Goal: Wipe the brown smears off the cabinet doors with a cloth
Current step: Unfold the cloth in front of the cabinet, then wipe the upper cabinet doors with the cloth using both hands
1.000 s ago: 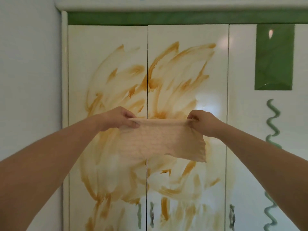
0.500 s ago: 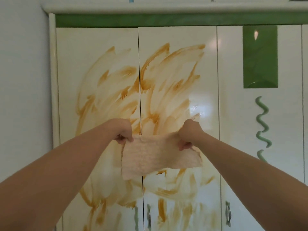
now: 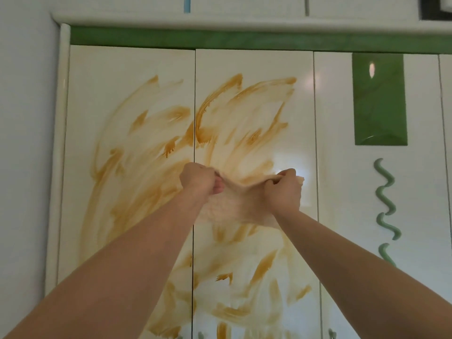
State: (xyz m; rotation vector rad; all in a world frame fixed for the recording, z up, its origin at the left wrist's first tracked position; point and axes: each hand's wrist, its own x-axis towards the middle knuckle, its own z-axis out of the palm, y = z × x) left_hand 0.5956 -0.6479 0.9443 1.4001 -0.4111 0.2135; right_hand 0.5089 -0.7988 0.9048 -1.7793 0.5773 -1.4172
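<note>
Both hands grip the cloth [image 3: 234, 206] at its top corners, left hand [image 3: 198, 179] fisted on one, right hand [image 3: 283, 189] on the other, stretching it in front of the doors [image 3: 132, 77] where the two smeared panels meet, amid the brown smears [image 3: 244, 113]

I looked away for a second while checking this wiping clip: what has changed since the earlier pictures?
Both hands came closer together, so the cloth, held taut a second ago, now sags bunched between them. The left hand and right hand still grip its top edge in front of the cabinet doors. The brown smears look unchanged; no wiping shows yet.
</note>
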